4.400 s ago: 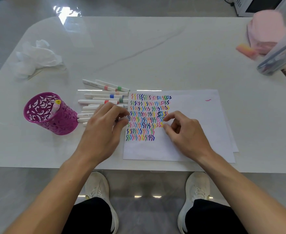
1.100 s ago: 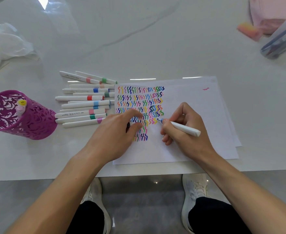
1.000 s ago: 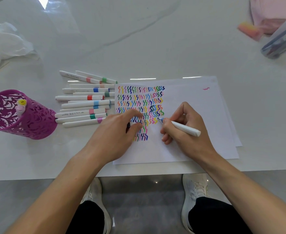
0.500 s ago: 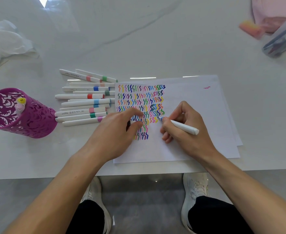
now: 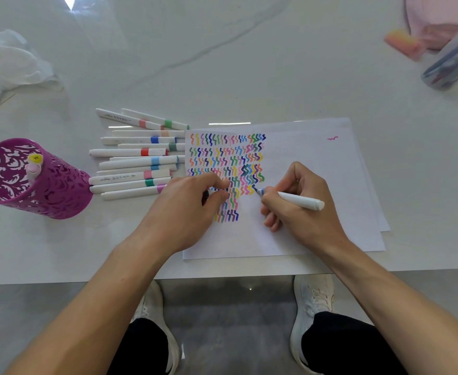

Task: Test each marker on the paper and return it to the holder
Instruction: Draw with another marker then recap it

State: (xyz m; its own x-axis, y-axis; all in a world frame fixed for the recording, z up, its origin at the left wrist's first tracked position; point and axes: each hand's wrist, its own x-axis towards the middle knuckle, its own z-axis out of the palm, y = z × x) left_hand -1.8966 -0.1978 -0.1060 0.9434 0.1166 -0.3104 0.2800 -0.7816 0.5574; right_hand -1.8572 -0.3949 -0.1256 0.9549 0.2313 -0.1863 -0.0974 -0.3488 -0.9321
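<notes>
My right hand grips a white marker like a pen, its blue tip touching the white paper just right of the rows of coloured squiggles. My left hand rests on the paper's left part with fingers curled, pinching a small dark cap that is mostly hidden. Several white markers with coloured bands lie in a loose pile left of the paper. The purple cut-out holder stands at the far left with one marker inside it.
Crumpled white plastic lies at the back left. A pink cloth, an orange-pink block and a clear pen case sit at the back right. The table's front edge runs just below the paper.
Since 4.4 s ago my left hand took a marker from the pile and my right hand now writes with it. In the last second the tip has barely shifted on the paper.
</notes>
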